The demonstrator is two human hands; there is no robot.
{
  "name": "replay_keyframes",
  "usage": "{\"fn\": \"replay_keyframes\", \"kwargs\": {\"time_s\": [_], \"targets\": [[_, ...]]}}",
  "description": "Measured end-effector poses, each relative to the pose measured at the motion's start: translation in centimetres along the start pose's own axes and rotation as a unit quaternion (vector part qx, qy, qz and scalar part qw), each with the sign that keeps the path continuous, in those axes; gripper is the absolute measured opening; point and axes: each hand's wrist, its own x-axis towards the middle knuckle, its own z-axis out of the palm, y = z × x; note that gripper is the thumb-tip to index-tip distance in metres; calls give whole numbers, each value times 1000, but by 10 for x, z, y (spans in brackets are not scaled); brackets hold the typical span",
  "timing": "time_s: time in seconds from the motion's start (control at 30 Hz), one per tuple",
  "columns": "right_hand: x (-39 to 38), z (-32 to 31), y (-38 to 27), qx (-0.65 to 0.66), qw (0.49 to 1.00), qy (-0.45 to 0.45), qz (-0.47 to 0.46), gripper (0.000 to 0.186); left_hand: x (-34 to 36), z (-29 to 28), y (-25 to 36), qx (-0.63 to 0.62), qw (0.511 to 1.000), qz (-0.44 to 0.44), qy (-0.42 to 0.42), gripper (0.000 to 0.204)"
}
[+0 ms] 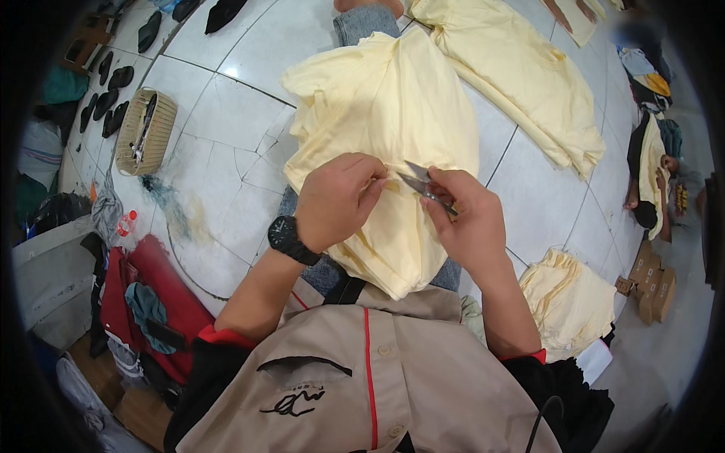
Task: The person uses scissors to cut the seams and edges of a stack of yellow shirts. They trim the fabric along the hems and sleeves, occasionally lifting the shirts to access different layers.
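Note:
A pale yellow garment (pixel 381 98) lies over my denim-clad legs in front of me. My left hand (pixel 340 200), with a black watch on its wrist, pinches a small bit of the garment near its middle; whether a thread is in the pinch is too small to tell. My right hand (pixel 464 219) grips small metal snips (pixel 423 189), their blades pointing up and left, just right of my left fingertips over the cloth.
Another yellow garment (pixel 513 83) lies beyond on the tiles, a folded yellow pile (pixel 563 298) at lower right. At left are a woven basket (pixel 147 132), several sandals (pixel 121 79) and red cloth (pixel 166 309). A co-worker (pixel 672 189) is at far right, near cardboard boxes (pixel 649 279).

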Motion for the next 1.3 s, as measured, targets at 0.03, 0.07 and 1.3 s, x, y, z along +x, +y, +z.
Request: {"fn": "replay_keyframes", "kwargs": {"time_s": [0.03,0.07,1.3], "targets": [[1,-2,-6,-51,998,-10,-29,36,1,-4,-1,-3,1000,10,-8,9],[1,-4,-13,-102,993,-21,-58,36,1,-6,-1,-6,1000,20,-16,9],[-5,-2,-22,128,989,53,-45,29,-157,-69,-108,72,948,-256,176,24]]}}
